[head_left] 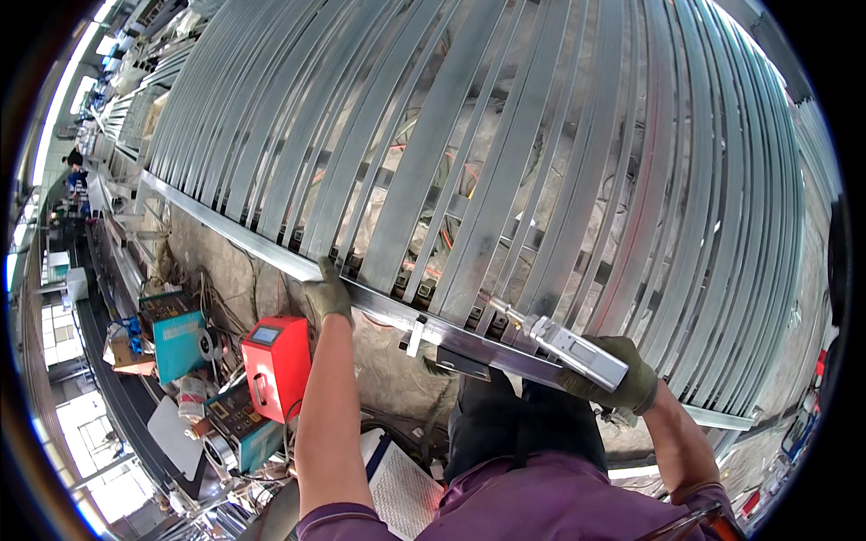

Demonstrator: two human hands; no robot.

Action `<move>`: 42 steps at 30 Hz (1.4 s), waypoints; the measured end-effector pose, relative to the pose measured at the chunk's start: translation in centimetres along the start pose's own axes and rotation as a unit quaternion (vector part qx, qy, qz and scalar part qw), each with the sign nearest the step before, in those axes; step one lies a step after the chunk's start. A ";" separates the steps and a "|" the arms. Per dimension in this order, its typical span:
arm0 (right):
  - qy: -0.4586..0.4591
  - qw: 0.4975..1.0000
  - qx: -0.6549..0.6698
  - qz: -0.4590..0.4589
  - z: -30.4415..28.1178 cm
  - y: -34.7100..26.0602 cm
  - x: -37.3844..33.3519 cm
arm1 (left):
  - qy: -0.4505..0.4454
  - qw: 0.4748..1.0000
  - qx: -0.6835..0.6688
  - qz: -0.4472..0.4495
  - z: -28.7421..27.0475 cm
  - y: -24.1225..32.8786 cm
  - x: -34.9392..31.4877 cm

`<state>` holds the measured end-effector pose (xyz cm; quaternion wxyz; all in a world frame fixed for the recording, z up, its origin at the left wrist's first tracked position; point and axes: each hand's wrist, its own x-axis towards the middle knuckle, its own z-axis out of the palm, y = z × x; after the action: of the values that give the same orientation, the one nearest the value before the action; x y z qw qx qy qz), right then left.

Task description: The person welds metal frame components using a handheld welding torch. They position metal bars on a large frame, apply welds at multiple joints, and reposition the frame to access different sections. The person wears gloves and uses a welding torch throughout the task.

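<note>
A frame of long grey metal bars [408,203] stretches away in front of me, its near ends meeting a shiny front rail [230,230]. My left hand [328,293], in a dark green glove, is closed over this rail left of the middle; some of its fingers are hidden. In my gloved right hand [622,374] is a silver, boxy welding gun [577,350], gripped from its right side. Its narrow nozzle [502,308] points left and away, close above the bar ends by the rail. A small white clip-like piece [416,336] hangs on the rail between my hands.
Below the rail on the left stands a red machine [276,368] with a small screen. Teal boxes [178,340] and wire spools [210,343] sit beside it among loose cables. A patterned light panel [403,491] lies near my legs. Another person [76,176] is far off at left.
</note>
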<state>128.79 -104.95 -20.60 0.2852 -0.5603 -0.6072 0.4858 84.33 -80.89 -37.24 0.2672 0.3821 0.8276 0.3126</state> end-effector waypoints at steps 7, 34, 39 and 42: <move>0.010 0.993 0.083 0.089 -3.0 -1.5 -2.9 | -0.216 0.961 -0.063 0.158 -7.2 1.6 -15.9; 0.237 0.684 0.627 0.288 -2.8 -2.5 2.3 | -0.845 0.521 -0.117 0.042 -14.5 21.7 -34.6; 0.157 0.661 0.651 0.340 0.7 -1.8 2.6 | -0.839 0.489 -0.228 -0.076 -15.8 20.2 -35.7; 0.172 0.635 0.662 0.359 2.7 -0.9 3.3 | -0.818 0.486 -0.277 -0.131 -16.8 20.7 -36.3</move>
<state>125.27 -102.43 -21.41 0.4820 -0.4683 0.1859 0.7168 103.02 -104.55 -3.79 0.9539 0.2594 0.1470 0.0336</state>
